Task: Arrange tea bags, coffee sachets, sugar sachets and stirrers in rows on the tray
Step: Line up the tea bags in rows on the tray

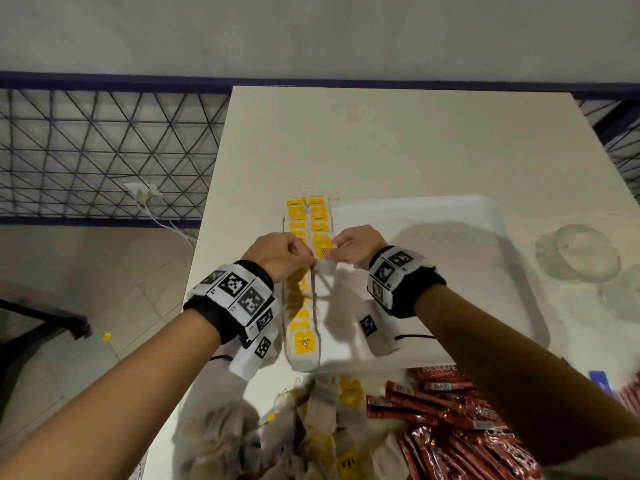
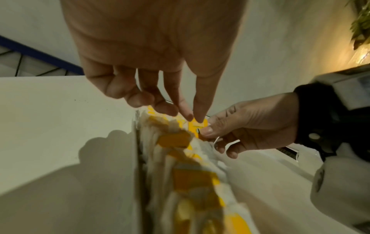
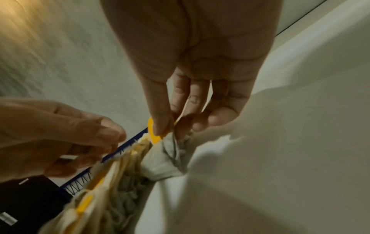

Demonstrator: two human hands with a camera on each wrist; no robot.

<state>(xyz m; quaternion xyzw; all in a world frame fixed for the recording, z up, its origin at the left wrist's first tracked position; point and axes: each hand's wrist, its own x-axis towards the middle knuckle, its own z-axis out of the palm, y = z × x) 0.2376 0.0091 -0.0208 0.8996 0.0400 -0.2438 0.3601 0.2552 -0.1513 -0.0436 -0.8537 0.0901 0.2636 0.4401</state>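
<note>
A white tray [image 1: 450,209] lies on the white table [image 1: 381,133]. Along its left side run two rows of tea bags [image 1: 300,344] with yellow tags. Both hands meet over the right-hand row. My right hand [image 1: 332,249] pinches a tea bag [image 1: 327,266] and its yellow tag [image 1: 322,247] between thumb and fingers; the right wrist view shows this pinch on the tag [image 3: 153,134]. My left hand [image 1: 310,261] pinches that bag's thin string, with thumb and forefinger tips [image 2: 192,118] meeting just beside the tag [image 2: 195,128].
A loose heap of tea bags [image 1: 311,427] lies at the table's near edge, with red coffee sachets [image 1: 450,427] to its right. Clear glass containers [image 1: 578,251] stand right of the tray. A dark metal railing [image 1: 104,150] runs along the left.
</note>
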